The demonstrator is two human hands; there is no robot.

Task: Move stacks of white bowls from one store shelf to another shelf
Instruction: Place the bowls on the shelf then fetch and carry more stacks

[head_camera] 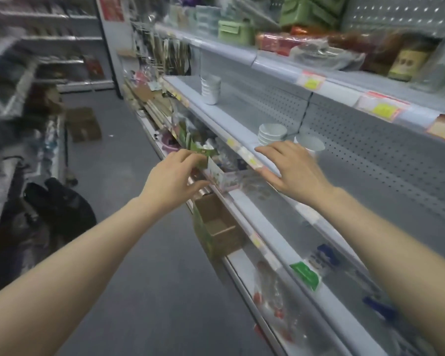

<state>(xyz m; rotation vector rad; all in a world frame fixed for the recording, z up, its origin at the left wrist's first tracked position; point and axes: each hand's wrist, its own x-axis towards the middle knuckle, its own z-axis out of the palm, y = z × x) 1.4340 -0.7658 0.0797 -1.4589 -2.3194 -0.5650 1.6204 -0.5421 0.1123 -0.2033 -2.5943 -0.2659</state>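
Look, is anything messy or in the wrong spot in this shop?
Yes. A cardboard box sits out on the aisle floor, and a dark heap, maybe bags, lies nearer. An open brown box seems to jut past the shelf edge. The white bowl stacks stand straight.

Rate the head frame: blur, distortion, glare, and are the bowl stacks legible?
Head view: motion blur smears the left aisle shelving and the top-shelf goods; the wide lens bows the shelf edge; far bowl stack and near bowl stack are soft but legible; left hand and right hand are sharpest; flat light, no strong glare.
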